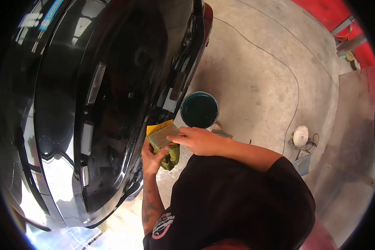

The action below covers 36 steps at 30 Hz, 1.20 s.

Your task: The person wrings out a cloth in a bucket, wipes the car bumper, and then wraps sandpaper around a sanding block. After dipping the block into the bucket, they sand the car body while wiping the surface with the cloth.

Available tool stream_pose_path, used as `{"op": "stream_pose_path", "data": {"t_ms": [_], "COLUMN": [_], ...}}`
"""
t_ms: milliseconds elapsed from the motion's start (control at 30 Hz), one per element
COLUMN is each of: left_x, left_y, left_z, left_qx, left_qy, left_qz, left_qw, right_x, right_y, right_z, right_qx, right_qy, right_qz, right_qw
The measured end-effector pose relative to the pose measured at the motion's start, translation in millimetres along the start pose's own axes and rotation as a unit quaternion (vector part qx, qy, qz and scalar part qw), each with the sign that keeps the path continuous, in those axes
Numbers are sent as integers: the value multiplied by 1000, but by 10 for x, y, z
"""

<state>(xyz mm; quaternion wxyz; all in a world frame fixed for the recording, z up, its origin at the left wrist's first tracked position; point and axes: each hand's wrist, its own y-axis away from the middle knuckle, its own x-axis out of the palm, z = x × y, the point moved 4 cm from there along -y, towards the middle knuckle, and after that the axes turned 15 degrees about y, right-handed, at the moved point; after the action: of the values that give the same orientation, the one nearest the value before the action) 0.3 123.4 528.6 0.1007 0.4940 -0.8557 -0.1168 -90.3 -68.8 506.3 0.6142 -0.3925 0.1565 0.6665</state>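
Note:
My left hand [151,159] is closed round a crumpled olive-green cloth [169,160] and the lower edge of a flat, greyish-green sanding block [160,136]. A yellow sheet [155,127], which looks like sandpaper, sticks out along the block's far edge. From the right, my right hand [191,139] reaches across with its fingers on top of the block, gripping its near right side. Both hands are in front of my body, close beside the glossy black car bumper [125,108]. The underside of the block is hidden.
A round bucket [217,109] with dark liquid stands on the concrete floor [254,87] just beyond my hands. A cable [296,89] snakes across the floor. To the right are a whitish round object [300,136] and a grey sheet [302,165]. The car fills the left side.

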Motion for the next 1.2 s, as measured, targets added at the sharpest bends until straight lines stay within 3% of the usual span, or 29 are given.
{"op": "stream_pose_path", "data": {"t_ms": [100,200,300,400,533,600,700,800,933,1033,1167,1200], "left_x": [3,75,141,233,402,331,236,245,411,556,678,665], "left_y": [-45,-146,-219,-292,-423,-471,-540,-602,-723,-784,-847,-864], "left_z": [11,-66,-117,-135,-292,-349,-426,-464,-672,-847,-1018,-1011], "left_qx": [20,49,49,44,79,60,43,30,-2,-67,-121,-116], "left_qy": [47,53,49,99,127,94,71,57,-78,-138,-164,-175], "left_qz": [-56,-91,-101,-106,-98,-82,-55,-49,21,103,163,180], "left_qw": [997,993,992,988,984,990,995,997,997,983,965,961], "right_x": [-83,-30,-219,-382,-456,-403,-506,-625,-929,-665,-518,-534], "right_y": [-89,-136,-202,-225,-255,-299,-309,-325,-352,-497,-507,-487], "right_z": [13,-142,-338,-456,-456,-575,-714,-778,-623,-574,-695,-707], "right_qx": [-30,-20,-76,-37,-10,-3,54,27,10,-13,31,37], "right_qy": [103,85,49,-37,-35,-76,-343,-277,-126,-150,-333,-314], "right_qz": [-56,-81,-134,-145,-179,-167,-92,-115,-222,-137,-39,-74], "right_qw": [993,993,987,988,983,983,933,954,967,979,941,946]}}
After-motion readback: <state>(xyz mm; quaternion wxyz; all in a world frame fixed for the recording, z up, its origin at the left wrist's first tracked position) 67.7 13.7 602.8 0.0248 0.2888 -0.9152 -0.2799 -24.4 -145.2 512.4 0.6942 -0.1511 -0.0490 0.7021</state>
